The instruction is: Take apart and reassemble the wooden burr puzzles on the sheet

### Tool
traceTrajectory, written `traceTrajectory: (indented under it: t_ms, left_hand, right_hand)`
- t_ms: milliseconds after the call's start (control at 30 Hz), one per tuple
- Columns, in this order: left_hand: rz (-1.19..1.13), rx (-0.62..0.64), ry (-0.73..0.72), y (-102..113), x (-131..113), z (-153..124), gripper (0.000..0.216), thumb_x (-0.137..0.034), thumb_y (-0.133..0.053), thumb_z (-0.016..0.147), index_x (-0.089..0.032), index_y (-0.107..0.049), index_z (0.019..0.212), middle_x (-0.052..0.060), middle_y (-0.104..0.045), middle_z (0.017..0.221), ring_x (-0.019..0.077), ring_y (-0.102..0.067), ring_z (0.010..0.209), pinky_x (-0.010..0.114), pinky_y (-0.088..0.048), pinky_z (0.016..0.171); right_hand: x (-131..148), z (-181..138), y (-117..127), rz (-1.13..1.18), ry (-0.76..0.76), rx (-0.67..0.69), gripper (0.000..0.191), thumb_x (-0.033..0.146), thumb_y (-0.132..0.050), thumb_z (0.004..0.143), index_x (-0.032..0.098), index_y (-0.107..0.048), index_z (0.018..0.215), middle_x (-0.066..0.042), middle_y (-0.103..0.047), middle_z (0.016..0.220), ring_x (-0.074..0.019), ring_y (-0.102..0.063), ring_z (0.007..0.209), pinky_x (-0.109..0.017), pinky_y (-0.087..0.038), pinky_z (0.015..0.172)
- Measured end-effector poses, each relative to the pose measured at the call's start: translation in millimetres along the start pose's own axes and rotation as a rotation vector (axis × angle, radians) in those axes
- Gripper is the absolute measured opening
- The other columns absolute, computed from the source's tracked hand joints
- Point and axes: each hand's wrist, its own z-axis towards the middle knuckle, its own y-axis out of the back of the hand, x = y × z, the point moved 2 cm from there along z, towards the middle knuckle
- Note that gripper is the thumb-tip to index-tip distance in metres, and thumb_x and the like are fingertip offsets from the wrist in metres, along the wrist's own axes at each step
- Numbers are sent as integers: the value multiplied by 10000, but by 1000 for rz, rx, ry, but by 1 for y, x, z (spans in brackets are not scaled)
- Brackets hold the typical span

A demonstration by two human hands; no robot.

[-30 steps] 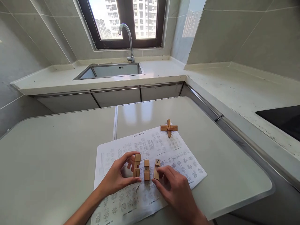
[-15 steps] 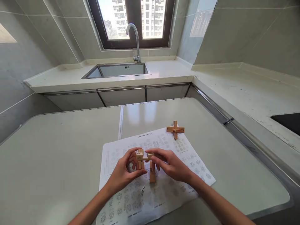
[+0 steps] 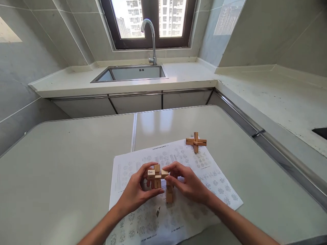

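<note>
Between my two hands is a pair of crossed wooden burr puzzle pieces. My left hand (image 3: pixel 136 189) holds the upright wooden piece (image 3: pixel 157 184) between thumb and fingers. Lying across it is a notched wooden piece (image 3: pixel 151 174), marked with a 3 on its left end. My right hand (image 3: pixel 187 182) pinches the right end of this crosswise piece with thumb and index finger. Under the right fingers another wooden piece (image 3: pixel 169 196) stretches toward me over the printed sheet (image 3: pixel 189 217); its far end is partly hidden.
At the sheet's far right corner sits a cross of joined wooden pieces (image 3: pixel 196 142). The pale table (image 3: pixel 76 163) has a seam running away from me. Beyond it are a counter with a sink (image 3: pixel 138 73), a faucet (image 3: pixel 154 41) and a window.
The notched crosswise piece has shifted left relative to the upright piece, and the two appear closer fitted. Both hands keep their grip. The whole view has shifted slightly.
</note>
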Motion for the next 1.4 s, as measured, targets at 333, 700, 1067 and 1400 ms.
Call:
traceTrajectory:
  t_ms: [333, 700, 1067, 1400]
  left_hand:
    - [33, 42, 11, 1, -2, -1, 720, -411, -903, 783, -303, -546, 1398, 44, -754, 1194, 284, -702, 1103, 361, -559, 900]
    - [70, 81, 1, 5, 3, -1, 728, -441, -908, 782, -314, -533, 1393, 62, -738, 1234, 296, -705, 1103, 381, -580, 894]
    - [65, 64, -31, 4, 0, -2, 692, -440, -921, 771, -305, -570, 1353, 60, -746, 1221, 289, -713, 1093, 366, -589, 890]
    - [91, 78, -94, 2, -1, -2, 639, -373, -911, 792, -305, -570, 1328, 40, -746, 1134, 251, -725, 990, 376, -609, 872]
  right_hand:
    - [2, -2, 1, -37, -35, -3, 193, 328, -647, 1014, 209, -676, 1163, -4, -705, 818, -168, -655, 752, -302, -507, 685]
    - [4, -2, 2, -8, -70, 1, 201, 358, -649, 1013, 214, -678, 1151, -17, -728, 853, -178, -678, 768, -309, -532, 683]
    - [4, -2, 0, 95, -147, 17, 292, 466, -656, 1014, 205, -689, 1139, -49, -755, 897, -203, -721, 835, -336, -577, 743]
    - [7, -1, -1, 201, -192, 58, 333, 524, -657, 1017, 200, -695, 1087, -41, -765, 911, -164, -703, 735, -305, -579, 680]
